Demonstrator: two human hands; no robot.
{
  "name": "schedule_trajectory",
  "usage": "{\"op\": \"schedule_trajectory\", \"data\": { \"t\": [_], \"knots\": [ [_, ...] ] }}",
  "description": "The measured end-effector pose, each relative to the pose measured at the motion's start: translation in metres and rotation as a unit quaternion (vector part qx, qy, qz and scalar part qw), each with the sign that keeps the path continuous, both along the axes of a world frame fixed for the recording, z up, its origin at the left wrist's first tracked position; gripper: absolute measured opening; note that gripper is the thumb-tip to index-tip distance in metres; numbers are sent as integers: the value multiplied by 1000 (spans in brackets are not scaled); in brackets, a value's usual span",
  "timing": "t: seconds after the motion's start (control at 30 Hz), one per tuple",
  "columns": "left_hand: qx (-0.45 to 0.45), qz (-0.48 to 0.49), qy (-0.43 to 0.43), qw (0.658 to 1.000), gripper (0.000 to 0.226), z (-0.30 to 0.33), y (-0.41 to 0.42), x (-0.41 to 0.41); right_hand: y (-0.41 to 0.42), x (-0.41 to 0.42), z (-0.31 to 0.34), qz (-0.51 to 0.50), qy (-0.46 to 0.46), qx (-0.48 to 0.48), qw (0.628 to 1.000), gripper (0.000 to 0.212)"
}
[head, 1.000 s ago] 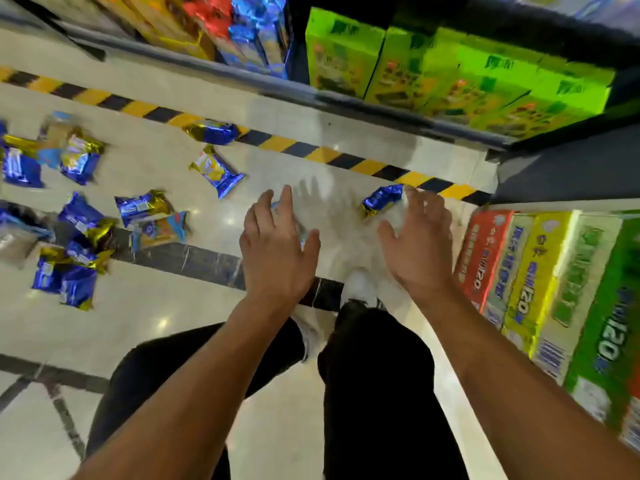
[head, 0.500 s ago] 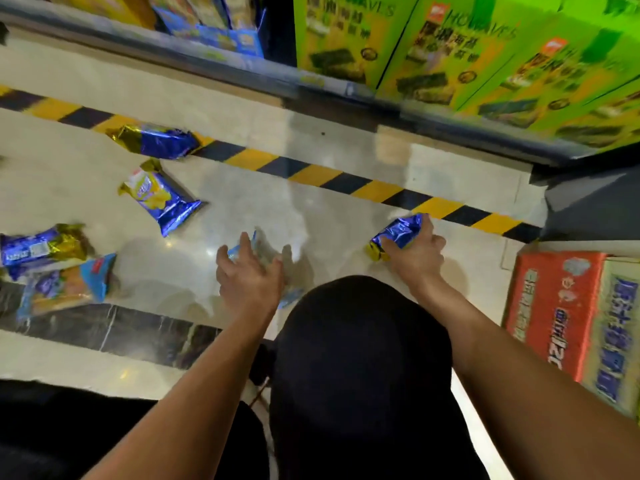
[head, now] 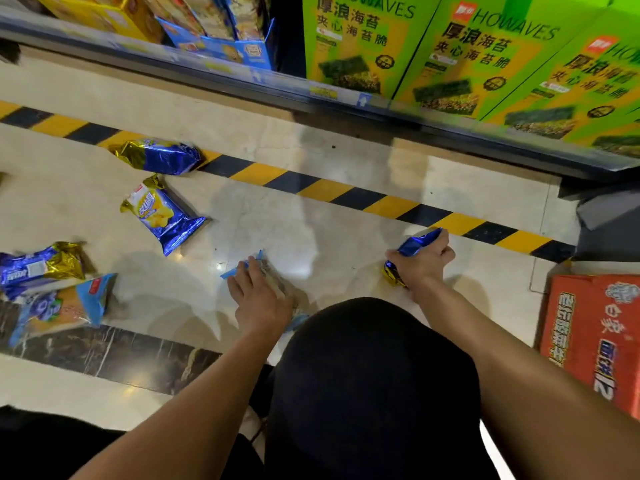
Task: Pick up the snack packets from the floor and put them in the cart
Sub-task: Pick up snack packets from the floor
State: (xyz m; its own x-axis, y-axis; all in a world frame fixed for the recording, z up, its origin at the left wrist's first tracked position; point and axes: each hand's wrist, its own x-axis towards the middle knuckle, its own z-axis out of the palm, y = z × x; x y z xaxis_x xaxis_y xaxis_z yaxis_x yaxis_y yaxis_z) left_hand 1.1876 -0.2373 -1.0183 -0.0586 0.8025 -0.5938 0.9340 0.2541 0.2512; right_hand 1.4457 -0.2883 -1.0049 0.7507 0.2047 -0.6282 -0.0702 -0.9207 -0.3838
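Several snack packets lie on the shiny tiled floor [head: 311,237]. My right hand [head: 424,266] grips a crumpled blue and gold packet [head: 417,241] just in front of the yellow-black floor tape. My left hand [head: 261,297] lies over a light blue packet [head: 240,268] on the floor, fingers curled onto it; most of this packet is hidden under the hand. Further left lie a blue and gold packet [head: 162,155] on the tape, a blue chips packet [head: 162,213], another blue and gold packet [head: 38,266] and a light blue packet [head: 59,306]. No cart is in view.
A low shelf edge [head: 346,98] runs along the back, carrying green seaweed boxes [head: 460,57] and blue and yellow boxes [head: 221,26]. An orange carton [head: 588,341] stands at the right. My black-clad knee [head: 374,393] fills the lower middle.
I have crouched lower and closer to the floor. My right hand has closed round the blue and gold packet, and my left hand has come down onto the light blue packet.
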Motion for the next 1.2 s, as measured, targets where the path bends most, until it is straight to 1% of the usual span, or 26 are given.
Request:
{"op": "schedule_trajectory", "data": {
  "t": [0.13,0.2,0.27,0.37,0.47,0.6,0.73,0.87,1.07,1.2],
  "knots": [
    [29,-21,10,999,89,-8,2,1,4,-4,-6,17,-14,-3,1000,98],
    [38,-32,19,999,86,-13,4,-1,3,-7,-6,24,-22,-5,999,97],
    [39,-42,12,998,85,-13,5,-3,1,-12,-3,54,-37,9,998,97],
    [49,-76,-22,996,80,5,10,-9,2,-19,13,118,-56,60,990,98],
    [74,-118,-62,988,81,49,17,-16,10,-26,54,193,-90,92,973,99],
    [103,-133,-118,979,87,144,29,-20,18,-40,148,276,-122,128,945,99],
    [138,-123,-144,972,86,265,38,-27,28,-60,262,326,-127,142,926,95],
    [172,-87,-163,968,86,388,40,-38,36,-85,384,331,-123,161,922,93],
    [195,-34,-183,963,86,570,38,-62,42,-118,563,331,-81,221,914,93],
    [222,-20,-203,954,85,675,31,-85,45,-138,668,327,-34,266,906,96]
  ]
}}
